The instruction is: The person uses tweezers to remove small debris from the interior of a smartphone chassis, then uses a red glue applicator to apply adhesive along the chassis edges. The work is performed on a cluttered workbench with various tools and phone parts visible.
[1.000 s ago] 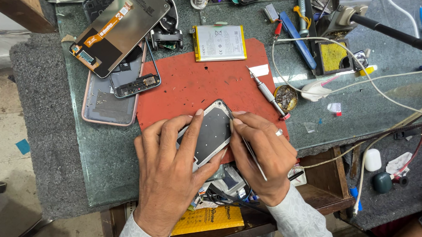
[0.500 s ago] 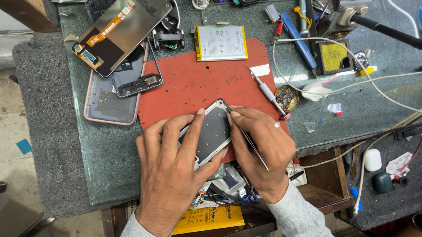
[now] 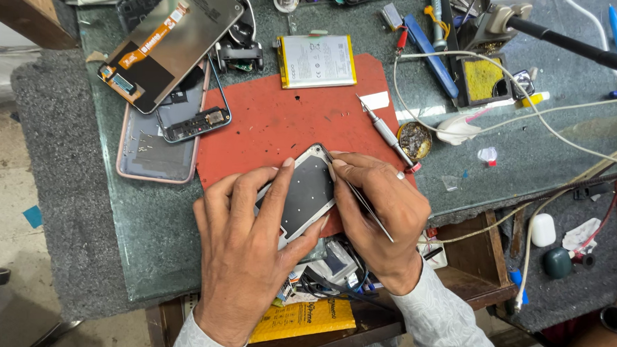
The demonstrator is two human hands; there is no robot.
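- The thin metal tweezers (image 3: pixel 362 199) in the right hand (image 3: pixel 382 210) touch the top corner of the grey rectangular phone frame (image 3: pixel 304 194). I think the tip could slip there and scratch the frame or bend a small part, because the frame is only held up by fingers, not fixed.
- The frame could also slide off the flat red rubber work mat (image 3: pixel 276 117) at the front edge of the green glass table (image 3: pixel 148 257), since it lies very near this edge.
- The left hand (image 3: pixel 251 253) is half closed around the left and bottom sides of the frame, with the index finger on its top.
- The right hand is closed narrowly, pinching the tweezers between thumb and fingers.
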